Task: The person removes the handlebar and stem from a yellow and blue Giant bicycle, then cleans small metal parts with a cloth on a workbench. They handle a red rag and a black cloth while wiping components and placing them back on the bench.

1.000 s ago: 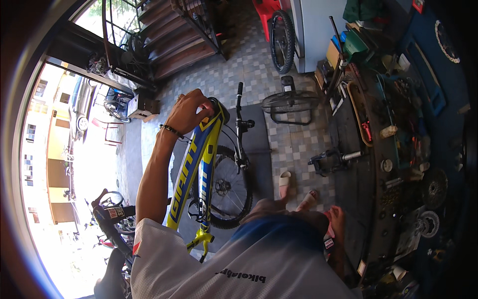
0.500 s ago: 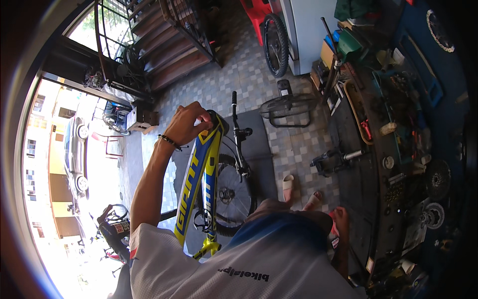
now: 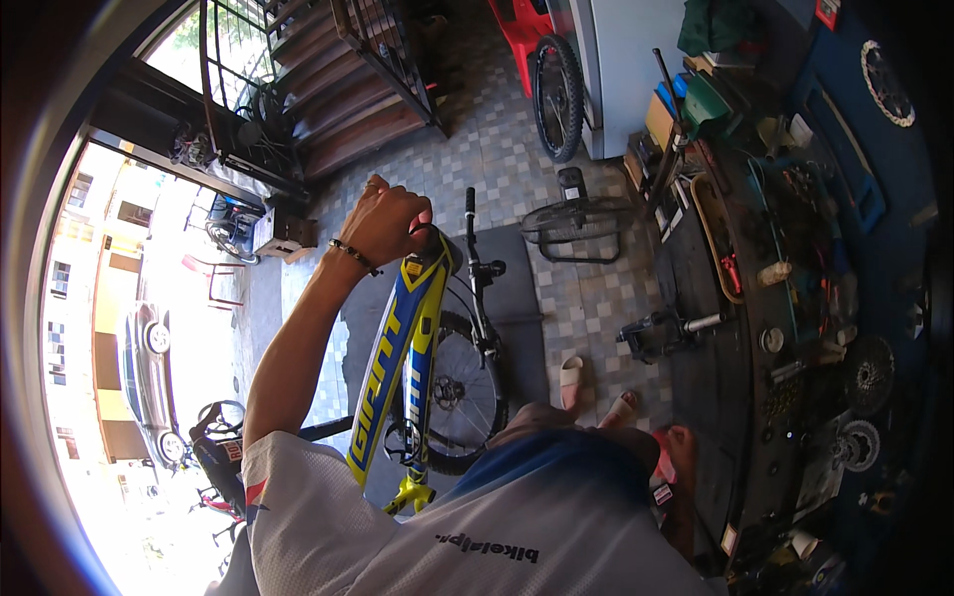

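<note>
A yellow, blue and white bicycle frame [image 3: 383,368] stands in front of me, slanting from the lower middle up to its head tube. My left hand [image 3: 388,214] is closed at the top of the head tube, over its dark opening. Whatever its curled fingers hold is hidden. A beaded bracelet [image 3: 350,254] circles that wrist. Low at my right side, my right hand [image 3: 682,445] is closed around a red object [image 3: 660,455], mostly hidden; a white label shows below it. Beside the frame lie a handlebar [image 3: 474,273] with cables and a spoked wheel [image 3: 452,387].
A dark workbench [image 3: 708,397] crowded with tools and parts runs along the right. A floor fan [image 3: 576,221] and a loose tyred wheel [image 3: 557,97] stand ahead. Wooden stairs [image 3: 353,109] rise at far left. The bright street doorway shows a parked car [image 3: 149,377].
My left hand has shifted up and to the right along the head tube, its fingers more tightly curled. The right hand stays low with the red object. The view has moved slightly.
</note>
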`<state>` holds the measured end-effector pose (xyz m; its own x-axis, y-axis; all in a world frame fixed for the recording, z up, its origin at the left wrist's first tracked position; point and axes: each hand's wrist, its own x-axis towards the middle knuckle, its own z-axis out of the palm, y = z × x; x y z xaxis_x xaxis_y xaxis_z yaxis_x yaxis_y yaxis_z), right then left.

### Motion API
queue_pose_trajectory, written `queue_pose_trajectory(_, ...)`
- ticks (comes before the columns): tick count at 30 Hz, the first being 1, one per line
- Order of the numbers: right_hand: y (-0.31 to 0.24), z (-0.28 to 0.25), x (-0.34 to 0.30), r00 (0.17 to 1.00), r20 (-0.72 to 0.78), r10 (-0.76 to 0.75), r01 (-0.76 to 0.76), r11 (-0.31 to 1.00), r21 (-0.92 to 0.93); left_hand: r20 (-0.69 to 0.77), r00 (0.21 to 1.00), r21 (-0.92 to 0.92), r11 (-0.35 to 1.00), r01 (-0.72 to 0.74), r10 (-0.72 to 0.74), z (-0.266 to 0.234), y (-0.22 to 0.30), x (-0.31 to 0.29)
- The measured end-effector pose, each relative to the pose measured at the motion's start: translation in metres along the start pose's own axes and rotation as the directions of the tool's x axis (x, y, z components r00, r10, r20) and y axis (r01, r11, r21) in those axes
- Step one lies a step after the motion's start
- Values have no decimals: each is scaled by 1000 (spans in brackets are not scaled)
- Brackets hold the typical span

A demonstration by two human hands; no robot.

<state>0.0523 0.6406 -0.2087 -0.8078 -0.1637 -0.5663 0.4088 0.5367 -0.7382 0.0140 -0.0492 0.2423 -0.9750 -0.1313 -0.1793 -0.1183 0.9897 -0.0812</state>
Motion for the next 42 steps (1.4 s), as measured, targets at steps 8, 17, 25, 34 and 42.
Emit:
queue_pose_trajectory(8,41,-3,-2,995,57,78,-85,986,146,-102,994,-94,995,25,-35,-6,5,-4)
queue_pose_trajectory(17,73,-7,1,983,88,163,-175,971,162,-45,996,-183,979,-90,83,-10,12,-29)
queue_pose_trajectory(25,117,-18,5,967,73,245,-255,939,229,105,992,-130,990,-59,73,-11,11,-21)
queue_pose_trajectory(34,149,-29,-39,924,184,334,-381,840,386,118,992,-204,979,-15,40,-12,6,-17)
queue_pose_trajectory(42,107,-10,-79,808,17,588,-579,789,204,87,984,-303,937,174,-155,1,26,-37)
